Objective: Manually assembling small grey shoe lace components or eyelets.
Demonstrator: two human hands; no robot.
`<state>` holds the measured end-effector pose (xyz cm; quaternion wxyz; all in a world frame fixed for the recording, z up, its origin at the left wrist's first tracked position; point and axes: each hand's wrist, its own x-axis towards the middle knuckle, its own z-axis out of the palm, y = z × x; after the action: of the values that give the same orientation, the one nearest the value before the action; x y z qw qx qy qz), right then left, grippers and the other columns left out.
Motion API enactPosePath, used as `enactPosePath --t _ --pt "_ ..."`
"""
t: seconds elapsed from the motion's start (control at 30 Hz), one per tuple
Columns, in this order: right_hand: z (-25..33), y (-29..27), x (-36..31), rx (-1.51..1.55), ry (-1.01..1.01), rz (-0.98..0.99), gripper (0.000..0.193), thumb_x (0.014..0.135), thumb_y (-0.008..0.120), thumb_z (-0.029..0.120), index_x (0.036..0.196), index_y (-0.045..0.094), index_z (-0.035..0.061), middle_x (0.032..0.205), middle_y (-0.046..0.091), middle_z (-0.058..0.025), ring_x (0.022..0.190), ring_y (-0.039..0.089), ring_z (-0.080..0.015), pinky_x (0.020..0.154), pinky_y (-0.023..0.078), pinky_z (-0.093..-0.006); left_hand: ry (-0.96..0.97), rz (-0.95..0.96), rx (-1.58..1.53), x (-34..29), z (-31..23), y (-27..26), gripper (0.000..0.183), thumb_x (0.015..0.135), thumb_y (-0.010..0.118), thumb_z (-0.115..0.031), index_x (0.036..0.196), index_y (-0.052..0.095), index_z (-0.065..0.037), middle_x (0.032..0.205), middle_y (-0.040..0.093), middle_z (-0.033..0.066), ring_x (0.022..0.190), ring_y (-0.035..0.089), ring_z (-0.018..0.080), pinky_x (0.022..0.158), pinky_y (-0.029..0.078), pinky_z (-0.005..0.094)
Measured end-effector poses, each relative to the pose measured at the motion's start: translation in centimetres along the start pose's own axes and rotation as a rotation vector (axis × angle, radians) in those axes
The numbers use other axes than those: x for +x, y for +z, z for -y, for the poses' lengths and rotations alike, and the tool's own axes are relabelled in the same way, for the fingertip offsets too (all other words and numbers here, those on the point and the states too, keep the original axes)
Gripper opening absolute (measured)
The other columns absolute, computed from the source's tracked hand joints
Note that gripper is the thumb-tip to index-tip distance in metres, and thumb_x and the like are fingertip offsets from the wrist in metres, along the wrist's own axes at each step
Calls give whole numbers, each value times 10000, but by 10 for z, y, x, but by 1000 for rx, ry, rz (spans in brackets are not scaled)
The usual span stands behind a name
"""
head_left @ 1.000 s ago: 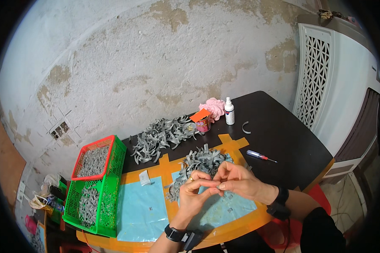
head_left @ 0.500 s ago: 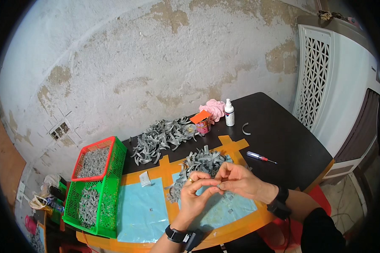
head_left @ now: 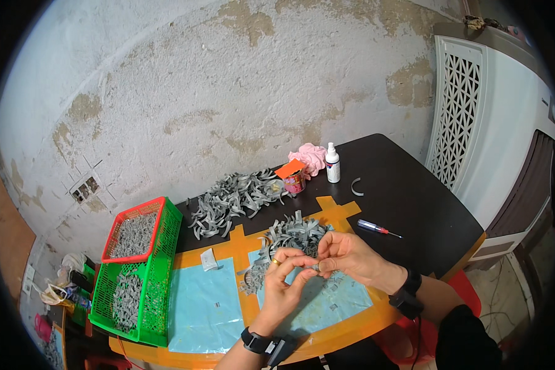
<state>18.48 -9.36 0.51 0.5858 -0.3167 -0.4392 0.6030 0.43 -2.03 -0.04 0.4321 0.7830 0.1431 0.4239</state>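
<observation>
At nine o'clock, a green basket [head_left: 143, 290] with a red tray [head_left: 135, 229] of grey pieces. Nearer centre, blue mat [head_left: 205, 308] on the bench [head_left: 413, 203]. At six o'clock, left hand [head_left: 285, 285] and right hand [head_left: 346, 256] meeting fingertip to fingertip, both pinching a small grey clip [head_left: 315, 266]. Just behind, at twelve o'clock from the hands, near grey pile [head_left: 293, 235]. At three o'clock, red-handled screwdriver [head_left: 378, 229].

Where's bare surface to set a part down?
Free: left blue sheet between green basket and both hands; dark tabletop right of spray bottle, past screwdriver. Crowded: grey strip piles at centre and back.
</observation>
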Motion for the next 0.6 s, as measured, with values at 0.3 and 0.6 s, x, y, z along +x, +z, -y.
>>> enactPosePath --t 0.3,0.6 --pt "1 3 1 97 34 -12 230 849 637 12 1024 488 29 940 613 -84 845 625 -152 743 511 -264 25 -25 57 3 -3 -4 147 775 711 -7 913 663 -22 985 535 46 937 524 159 844 425 273" --pt "2 10 -1 68 -16 1 216 838 632 7 980 474 44 916 589 -54 797 581 -117 725 475 -249 -9 29 -66 3 2 -5 180 734 738 15 898 679 -29 962 546 38 922 533 155 840 430 277"
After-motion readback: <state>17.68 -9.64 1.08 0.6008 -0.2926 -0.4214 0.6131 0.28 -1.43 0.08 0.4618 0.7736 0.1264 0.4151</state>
